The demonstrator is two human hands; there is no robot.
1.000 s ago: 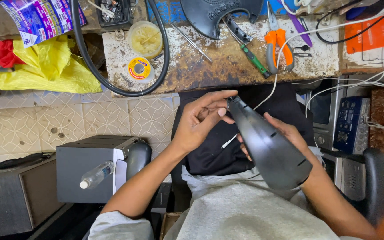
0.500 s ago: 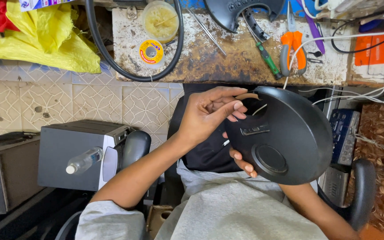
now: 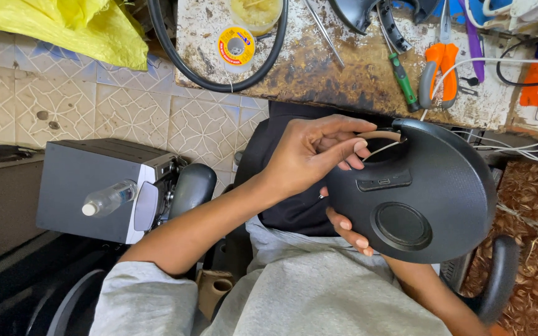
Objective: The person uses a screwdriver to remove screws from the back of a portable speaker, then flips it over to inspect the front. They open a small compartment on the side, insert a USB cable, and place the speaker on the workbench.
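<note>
A round black plastic device shell with a circular pad and a small slot lies flat-side toward me over my lap. My right hand supports it from beneath, with only the fingertips showing at its lower left rim. My left hand rests against the shell's upper left edge, fingers pinched on a thin tan wire that runs into the shell's top opening. A thin white lead also passes beside those fingers.
A worn workbench ahead carries a solder spool, a black cable loop, a green screwdriver, orange-handled pliers and a tub of paste. A grey speaker box with a bottle stands at my left, beside chair armrests.
The shell has turned from edge-on to flat face toward me. My left hand has stayed at its upper rim, now pinching the wire. The view has shifted closer to the bench.
</note>
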